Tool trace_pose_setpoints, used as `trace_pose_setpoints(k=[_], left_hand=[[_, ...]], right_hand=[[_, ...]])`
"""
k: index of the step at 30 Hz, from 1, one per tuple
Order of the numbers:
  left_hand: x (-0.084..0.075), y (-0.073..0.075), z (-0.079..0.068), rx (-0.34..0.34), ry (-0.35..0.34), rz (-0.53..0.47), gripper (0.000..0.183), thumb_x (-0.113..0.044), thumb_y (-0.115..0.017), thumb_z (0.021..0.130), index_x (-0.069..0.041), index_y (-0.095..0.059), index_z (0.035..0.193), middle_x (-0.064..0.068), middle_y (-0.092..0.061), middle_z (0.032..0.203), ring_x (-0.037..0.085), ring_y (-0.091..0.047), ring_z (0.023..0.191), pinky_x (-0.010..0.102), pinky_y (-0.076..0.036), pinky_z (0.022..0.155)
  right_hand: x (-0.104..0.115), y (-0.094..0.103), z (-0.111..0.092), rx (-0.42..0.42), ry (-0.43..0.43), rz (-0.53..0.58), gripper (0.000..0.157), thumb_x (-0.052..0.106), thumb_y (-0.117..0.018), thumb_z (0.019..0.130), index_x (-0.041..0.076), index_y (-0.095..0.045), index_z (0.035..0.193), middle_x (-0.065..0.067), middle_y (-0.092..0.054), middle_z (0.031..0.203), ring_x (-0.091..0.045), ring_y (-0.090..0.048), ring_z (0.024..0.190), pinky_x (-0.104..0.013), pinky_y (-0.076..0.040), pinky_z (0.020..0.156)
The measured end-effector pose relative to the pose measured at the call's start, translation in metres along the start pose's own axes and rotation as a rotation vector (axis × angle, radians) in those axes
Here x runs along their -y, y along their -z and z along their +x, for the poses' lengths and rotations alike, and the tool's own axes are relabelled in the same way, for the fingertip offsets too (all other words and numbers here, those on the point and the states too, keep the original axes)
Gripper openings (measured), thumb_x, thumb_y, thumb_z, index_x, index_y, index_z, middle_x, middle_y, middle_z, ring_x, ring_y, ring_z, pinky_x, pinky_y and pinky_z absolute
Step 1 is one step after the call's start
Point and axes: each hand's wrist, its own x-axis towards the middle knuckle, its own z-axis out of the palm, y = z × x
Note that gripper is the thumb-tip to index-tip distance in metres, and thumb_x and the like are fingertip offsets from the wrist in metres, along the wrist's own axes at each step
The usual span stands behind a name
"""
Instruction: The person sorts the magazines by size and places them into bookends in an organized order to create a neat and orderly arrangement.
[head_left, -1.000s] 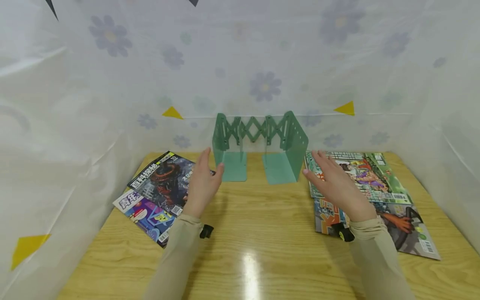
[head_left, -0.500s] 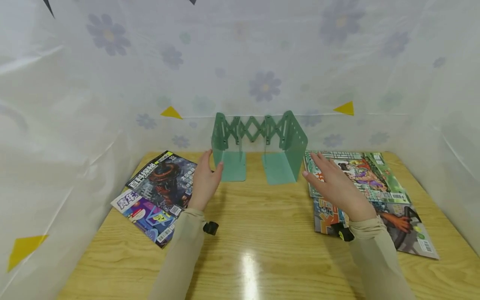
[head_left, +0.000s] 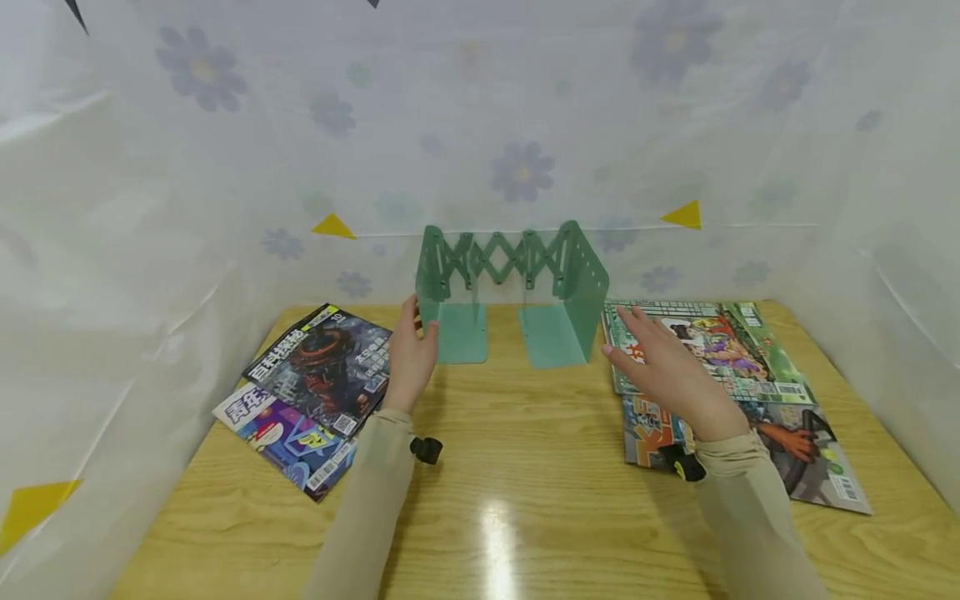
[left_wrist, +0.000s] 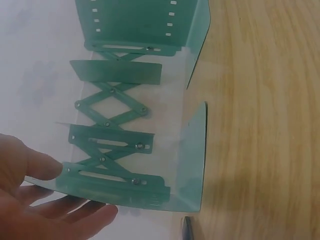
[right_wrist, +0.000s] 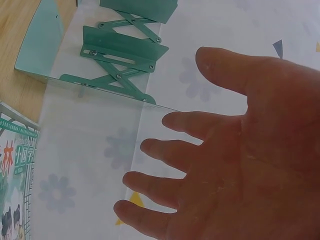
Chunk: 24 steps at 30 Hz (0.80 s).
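Note:
A green expandable bookend [head_left: 562,337] stands upright near the back wall, its scissor lattice partly extended. My left hand [head_left: 411,358] is at its left end plate. In the left wrist view the thumb lies on the plate's inner side and the fingers lie along the outer side, with the plate's edge between them. My right hand [head_left: 675,375] is spread, fingers straight, in front of the right end plate and over the right-hand magazines [head_left: 727,350]. In the right wrist view its palm [right_wrist: 240,175] faces the camera, with nothing in it.
Two overlapping magazines [head_left: 322,358] lie on the left of the wooden table [head_left: 525,458]. A light floral sheet [head_left: 525,100] forms the back and both sides. Yellow triangle marks [head_left: 682,215] show on it.
My left hand has come closer around the bookend's left end plate, and its thumb and fingers are nearer each other. My right hand keeps its spread pose. The head view has shifted slightly.

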Motion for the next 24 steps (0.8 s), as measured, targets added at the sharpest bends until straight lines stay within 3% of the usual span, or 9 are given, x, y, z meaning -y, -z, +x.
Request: trace_pose_setpoints(k=[7, 11, 18, 24], left_hand=[[0.013, 0.0, 0.004, 0.008, 0.002, -0.036, 0.048, -0.013, -0.037, 0.107, -0.012, -0.029, 0.155, 0.017, -0.039, 0.15, 0.036, -0.045, 0.13, 0.049, -0.046, 0.098], [0.018, 0.005, 0.009, 0.044, -0.017, -0.048, 0.047, -0.012, -0.042, 0.107, -0.013, -0.034, 0.153, 0.017, -0.042, 0.147, 0.036, -0.047, 0.128, 0.048, -0.046, 0.1], [0.023, 0.019, 0.016, 0.138, 0.03, -0.048, 0.048, -0.019, -0.051, 0.105, -0.021, -0.039, 0.151, 0.014, -0.047, 0.143, 0.032, -0.052, 0.123, 0.047, -0.054, 0.087], [0.026, 0.022, 0.019, 0.165, -0.009, -0.043, 0.046, -0.021, -0.05, 0.105, -0.021, -0.041, 0.15, 0.013, -0.049, 0.142, 0.03, -0.054, 0.121, 0.045, -0.054, 0.088]], right_hand=[[-0.001, 0.0, 0.003, 0.02, -0.008, -0.019, 0.082, 0.057, -0.042, 0.101, 0.011, -0.008, 0.16, -0.026, -0.004, 0.161, -0.054, 0.0, 0.142, -0.072, -0.012, 0.108], [-0.002, 0.0, 0.003, 0.028, -0.013, -0.016, 0.082, 0.057, -0.042, 0.101, 0.011, -0.008, 0.16, -0.027, -0.005, 0.16, -0.054, -0.001, 0.142, -0.073, -0.013, 0.107], [-0.005, -0.001, 0.003, 0.036, -0.011, -0.005, 0.081, 0.053, -0.045, 0.102, 0.011, -0.007, 0.16, -0.028, -0.005, 0.16, -0.053, -0.001, 0.142, -0.072, -0.013, 0.107], [-0.006, -0.002, 0.004, 0.037, -0.011, -0.013, 0.081, 0.053, -0.047, 0.101, 0.011, -0.008, 0.159, -0.028, -0.007, 0.159, -0.053, -0.004, 0.142, -0.071, -0.015, 0.108]])
